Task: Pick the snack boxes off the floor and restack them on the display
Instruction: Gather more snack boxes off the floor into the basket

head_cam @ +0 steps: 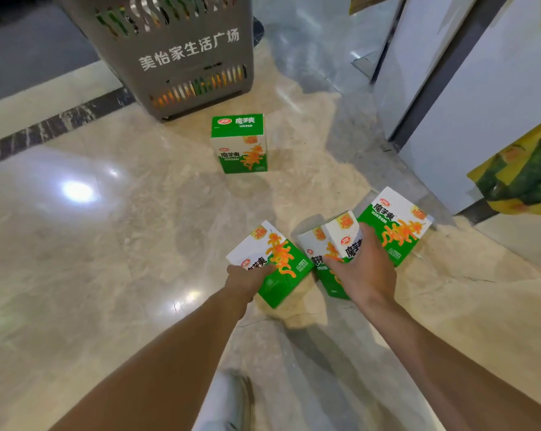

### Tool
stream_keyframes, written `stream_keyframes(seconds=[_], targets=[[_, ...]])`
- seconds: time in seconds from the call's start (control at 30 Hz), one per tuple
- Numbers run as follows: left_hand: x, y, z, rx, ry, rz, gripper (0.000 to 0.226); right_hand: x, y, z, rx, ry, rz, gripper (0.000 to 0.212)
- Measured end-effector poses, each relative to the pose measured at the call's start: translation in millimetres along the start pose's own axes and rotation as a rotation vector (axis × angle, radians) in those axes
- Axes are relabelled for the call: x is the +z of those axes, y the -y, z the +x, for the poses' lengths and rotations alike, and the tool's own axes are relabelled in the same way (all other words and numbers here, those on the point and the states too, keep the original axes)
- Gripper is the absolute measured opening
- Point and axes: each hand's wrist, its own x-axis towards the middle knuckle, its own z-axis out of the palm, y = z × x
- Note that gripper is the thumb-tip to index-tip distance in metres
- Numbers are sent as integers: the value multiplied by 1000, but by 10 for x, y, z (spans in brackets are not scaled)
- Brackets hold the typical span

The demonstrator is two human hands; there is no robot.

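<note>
We see the left hand (247,276) gripping a green-and-white snack box (273,265), tilted, just left of the small box (337,244) that the right hand (364,269) holds with its fingers (367,231) curled over the top. Another box (396,227) lies tilted just right of that small box, touching it or nearly so, and a fourth box (239,144) stands upright on the marble floor (107,244) well beyond it. The grey shopping basket (176,54) stands farther still, behind the upright box.
</note>
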Motion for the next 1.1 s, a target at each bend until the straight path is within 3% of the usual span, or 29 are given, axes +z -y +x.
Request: stream_keyframes(seconds=[0.17, 0.37, 0.4, 0.5, 0.57, 0.83, 1.1], targets=[[4, 20, -26, 126, 85, -312, 79, 108, 139, -59, -22, 63, -7, 72], [-60, 8, -47, 76, -75, -306, 103, 81, 128, -108, 21, 108, -19, 70], [-56, 6, -48, 60, -97, -303, 101, 81, 114, -117, 13, 115, -31, 71], [-32, -1, -18, 73, -84, -297, 59, 86, 92, -155, -21, 118, -50, 76], [-17, -2, -14, 100, -64, -297, 47, 91, 84, -148, -24, 135, -52, 80], [-68, -89, -229, 222, -55, -115, 60, -164, 75, -365, 203, 111, 115, 78], [-808, 71, -1441, 131, -157, -90, 62, -1033, 656, -1507, 304, 105, 213, 79]])
